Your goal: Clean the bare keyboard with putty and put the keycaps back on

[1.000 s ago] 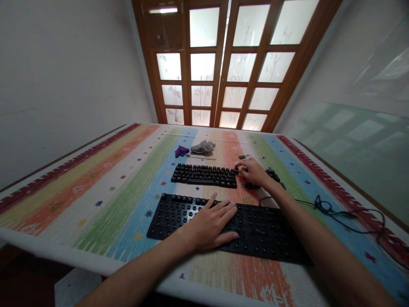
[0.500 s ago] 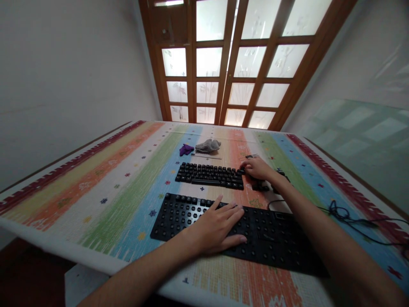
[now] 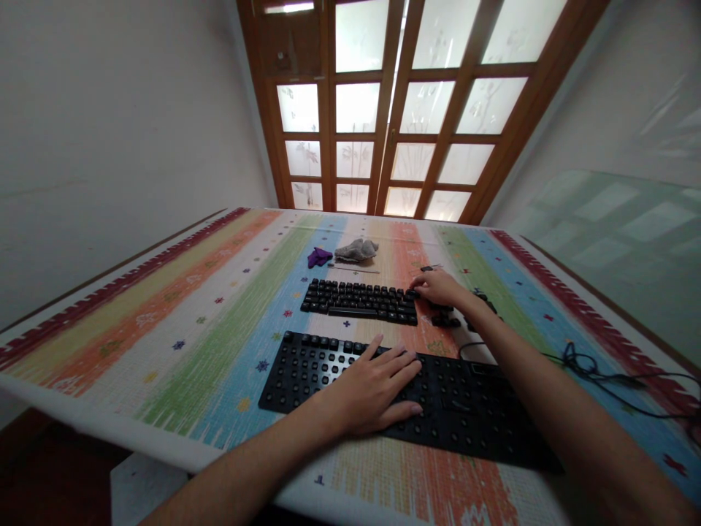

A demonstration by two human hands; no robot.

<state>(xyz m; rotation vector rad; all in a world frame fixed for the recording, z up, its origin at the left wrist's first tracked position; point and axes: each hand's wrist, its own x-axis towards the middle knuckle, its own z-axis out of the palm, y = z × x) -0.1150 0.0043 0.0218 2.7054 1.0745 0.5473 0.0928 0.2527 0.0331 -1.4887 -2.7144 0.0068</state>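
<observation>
A black keyboard [image 3: 307, 365] with most of its keycaps off lies near the table's front edge, a few caps left along its top row. My left hand [image 3: 377, 387] rests flat on its middle, fingers spread. Beyond it, loose black keycaps [image 3: 358, 299] are laid out in keyboard rows on the cloth. At the right end of those rows my right hand [image 3: 438, 287] is closed, its fingertips pinching a small black keycap [image 3: 412, 293]. More loose keycaps [image 3: 446, 320] lie under and beside that hand, partly hidden by it.
A grey cloth [image 3: 357, 250], a purple cloth [image 3: 319, 256] and a thin rod [image 3: 355, 271] lie behind the keycap rows. A black cable [image 3: 583, 365] coils at the right. Striped cloth [image 3: 180, 314] covers the table; glazed wooden doors [image 3: 383, 136] stand beyond.
Both hands stay almost in place. The right fingertips have shifted very slightly left at the end of the keycap rows.
</observation>
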